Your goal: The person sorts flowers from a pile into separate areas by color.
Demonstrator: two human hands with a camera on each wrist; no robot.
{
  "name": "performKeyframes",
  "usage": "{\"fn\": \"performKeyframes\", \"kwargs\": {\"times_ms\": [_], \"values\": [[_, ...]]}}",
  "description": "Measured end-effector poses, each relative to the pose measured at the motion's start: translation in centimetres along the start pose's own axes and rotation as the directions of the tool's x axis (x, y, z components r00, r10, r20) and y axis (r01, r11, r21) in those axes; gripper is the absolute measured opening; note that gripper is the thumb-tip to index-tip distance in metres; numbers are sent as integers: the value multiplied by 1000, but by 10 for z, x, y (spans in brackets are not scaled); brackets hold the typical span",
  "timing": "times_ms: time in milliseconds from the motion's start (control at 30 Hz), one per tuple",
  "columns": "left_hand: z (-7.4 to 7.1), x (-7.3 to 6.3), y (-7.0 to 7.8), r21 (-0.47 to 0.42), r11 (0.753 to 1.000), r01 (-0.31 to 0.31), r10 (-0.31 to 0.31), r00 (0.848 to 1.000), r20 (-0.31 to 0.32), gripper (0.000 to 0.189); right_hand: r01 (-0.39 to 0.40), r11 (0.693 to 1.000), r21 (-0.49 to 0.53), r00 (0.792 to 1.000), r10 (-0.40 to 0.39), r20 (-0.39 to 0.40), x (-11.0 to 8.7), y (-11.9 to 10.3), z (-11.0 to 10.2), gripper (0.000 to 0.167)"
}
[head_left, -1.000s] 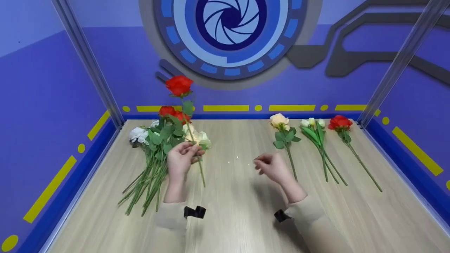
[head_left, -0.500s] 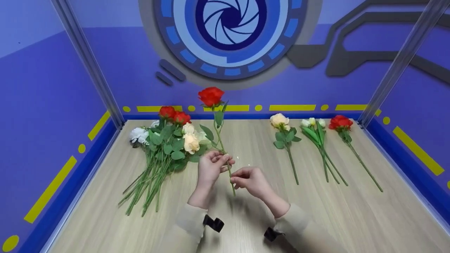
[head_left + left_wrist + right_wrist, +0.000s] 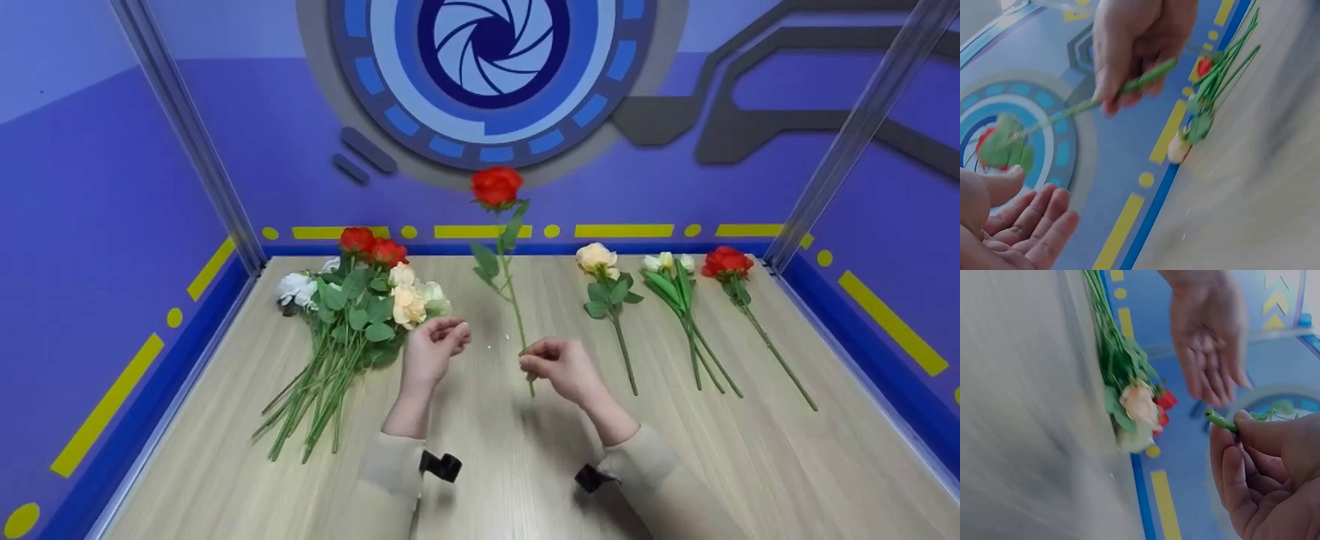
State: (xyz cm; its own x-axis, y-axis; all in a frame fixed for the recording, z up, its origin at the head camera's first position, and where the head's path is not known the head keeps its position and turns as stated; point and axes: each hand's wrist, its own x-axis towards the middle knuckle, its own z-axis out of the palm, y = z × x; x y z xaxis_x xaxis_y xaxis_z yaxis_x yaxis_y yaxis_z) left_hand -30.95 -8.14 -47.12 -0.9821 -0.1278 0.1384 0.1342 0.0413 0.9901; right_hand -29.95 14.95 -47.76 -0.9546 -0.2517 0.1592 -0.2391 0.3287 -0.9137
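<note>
Near the lower end of its green stem, a red rose (image 3: 496, 187) is pinched between the thumb and fingers of my right hand (image 3: 562, 369). It stands nearly upright over the middle of the table, bloom raised in front of the back wall. My left hand (image 3: 431, 352) is apart from the stem, holding nothing, its fingers loosely bent beside the bunch of flowers (image 3: 352, 315). In the left wrist view the left hand's palm (image 3: 1027, 230) shows with its fingers spread. The right wrist view shows the cut stem end (image 3: 1221, 421) poking out of the right hand's pinch.
On the wooden table (image 3: 480, 465), the bunch at left mixes red, white and peach blooms. Lying apart at right are a peach rose (image 3: 597, 259), white tulips (image 3: 667, 262) and another red rose (image 3: 727, 262). Blue panels (image 3: 247, 150) enclose the back and sides.
The red rose has moved right from the bunch to the middle. It passed from my left hand to my right, both touching the stem half a second ago. My left hand has since drawn back left.
</note>
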Motion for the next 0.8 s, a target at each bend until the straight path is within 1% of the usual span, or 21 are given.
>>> {"fn": "performKeyframes", "kwargs": {"times_ms": [100, 167, 267, 300, 367, 467, 533, 600, 667, 733, 800], "values": [[-19, 8, -5, 112, 994, 14, -5, 996, -85, 27, -36, 999, -41, 998, 34, -50, 5, 3, -20, 12], [-33, 12, -8, 209, 978, 30, 1, 989, -148, 26, -64, 996, -62, 994, 58, -89, 8, 4, -35, 12], [-52, 18, -12, 329, 942, 66, 13, 973, -233, 26, -116, 989, -89, 982, 101, -157, 13, 9, -60, 14], [-58, 19, -14, 357, 930, 83, 14, 965, -261, 26, -139, 985, -103, 977, 119, -179, 14, 11, -69, 15], [-68, 21, -17, 384, 916, 111, 11, 953, -303, 26, -183, 975, -123, 964, 154, -216, 14, 16, -87, 19], [-83, 23, -20, 427, 892, 148, 17, 933, -359, 25, -266, 948, -175, 936, 210, -283, 11, 24, -116, 25], [-91, 22, -21, 462, 869, 175, 23, 920, -392, 25, -315, 927, -206, 914, 238, -328, 8, 29, -134, 29], [-98, 21, -23, 505, 837, 209, 29, 906, -423, 26, -370, 898, -236, 886, 265, -382, 3, 34, -152, 32], [-104, 20, -25, 545, 801, 247, 27, 895, -445, 29, -418, 870, -262, 856, 280, -434, -3, 40, -167, 35], [-111, 20, -28, 578, 763, 290, 2, 892, -452, 32, -461, 838, -292, 825, 283, -488, -11, 47, -183, 36], [-118, 21, -32, 610, 720, 331, -42, 898, -438, 36, -506, 807, -303, 793, 298, -532, -22, 55, -200, 36]]}}
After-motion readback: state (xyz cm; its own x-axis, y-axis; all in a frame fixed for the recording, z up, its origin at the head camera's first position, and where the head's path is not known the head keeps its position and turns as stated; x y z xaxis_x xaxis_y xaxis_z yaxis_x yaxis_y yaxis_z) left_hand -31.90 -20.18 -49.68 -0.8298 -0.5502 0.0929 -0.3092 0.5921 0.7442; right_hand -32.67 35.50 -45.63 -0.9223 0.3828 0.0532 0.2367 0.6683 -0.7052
